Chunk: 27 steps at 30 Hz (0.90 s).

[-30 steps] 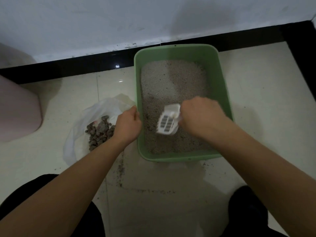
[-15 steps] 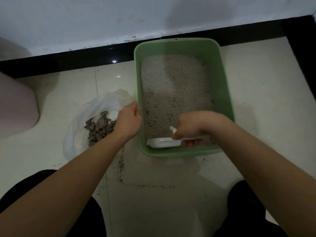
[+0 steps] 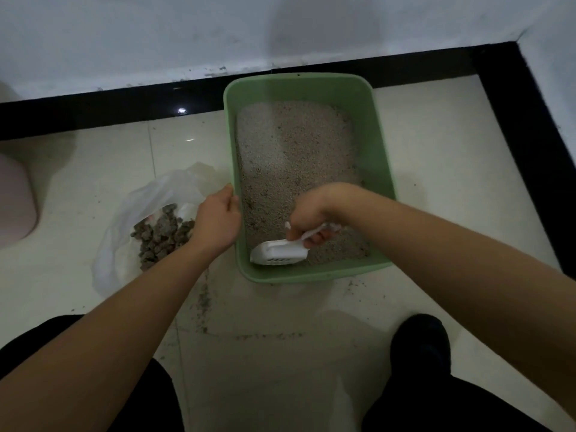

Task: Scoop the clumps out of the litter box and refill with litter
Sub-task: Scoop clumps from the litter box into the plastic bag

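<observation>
Litter box (image 3: 375,145), green, rectangular: frame centre, far end against the black baseboard (image 3: 124,109), holding pale grey litter (image 3: 296,145).

Far left edge: pink container (image 3: 12,201), partly cut off.

Left of centre: white plastic bag (image 3: 146,198) lying open on the floor tile (image 3: 436,182), dark clumps (image 3: 162,235) piled inside.

Left hand (image 3: 216,219): fingers curled on the box's left rim, just beside the bag.

Scoop (image 3: 280,252), white, slotted: head in the box's lower-left corner, on the litter.

Right hand (image 3: 311,207): fingers wrapped round the scoop handle, over the lower end of the litter bed.

Stray grains (image 3: 202,297) on the tile below the box.

Lower right: black shoe (image 3: 420,341).
</observation>
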Available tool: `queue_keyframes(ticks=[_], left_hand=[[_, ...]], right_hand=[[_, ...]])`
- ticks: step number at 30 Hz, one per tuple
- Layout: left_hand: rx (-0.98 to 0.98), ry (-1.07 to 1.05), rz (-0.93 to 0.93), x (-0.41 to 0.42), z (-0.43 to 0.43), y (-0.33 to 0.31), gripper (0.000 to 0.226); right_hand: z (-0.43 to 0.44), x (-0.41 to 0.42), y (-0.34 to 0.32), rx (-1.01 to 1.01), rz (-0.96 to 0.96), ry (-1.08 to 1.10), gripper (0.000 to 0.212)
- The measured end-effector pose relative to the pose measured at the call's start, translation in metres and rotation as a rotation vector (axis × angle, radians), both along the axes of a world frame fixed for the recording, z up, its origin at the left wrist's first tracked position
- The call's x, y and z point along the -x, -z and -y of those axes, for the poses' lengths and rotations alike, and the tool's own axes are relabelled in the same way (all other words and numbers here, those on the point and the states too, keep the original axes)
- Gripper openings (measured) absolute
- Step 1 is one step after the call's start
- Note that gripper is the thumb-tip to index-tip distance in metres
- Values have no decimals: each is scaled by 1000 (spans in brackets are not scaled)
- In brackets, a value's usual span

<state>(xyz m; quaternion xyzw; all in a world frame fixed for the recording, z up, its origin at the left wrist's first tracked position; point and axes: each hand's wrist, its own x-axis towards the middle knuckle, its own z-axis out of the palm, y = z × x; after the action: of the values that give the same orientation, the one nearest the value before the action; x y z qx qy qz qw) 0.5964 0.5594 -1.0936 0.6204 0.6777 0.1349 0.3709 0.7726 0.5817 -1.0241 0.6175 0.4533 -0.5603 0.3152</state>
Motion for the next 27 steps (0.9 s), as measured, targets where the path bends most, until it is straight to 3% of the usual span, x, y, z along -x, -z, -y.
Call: queue_keyframes(ticks=[6, 9, 14, 19, 27], left_hand=[[26, 9, -3, -1, 1, -5, 39], [55, -18, 4, -3, 2, -10, 43], [76, -18, 32, 3, 2, -5, 36], [90, -26, 50, 4, 1, -7, 40], [101, -54, 79, 5, 0, -1, 36]], right_hand=[[86, -2, -6, -559, 11, 23, 40], [92, -2, 6, -740, 7, 48, 34], [84, -2, 30, -790, 31, 90, 39], [91, 9, 39, -665, -28, 168, 35], [61, 19, 62, -757, -42, 133, 37]])
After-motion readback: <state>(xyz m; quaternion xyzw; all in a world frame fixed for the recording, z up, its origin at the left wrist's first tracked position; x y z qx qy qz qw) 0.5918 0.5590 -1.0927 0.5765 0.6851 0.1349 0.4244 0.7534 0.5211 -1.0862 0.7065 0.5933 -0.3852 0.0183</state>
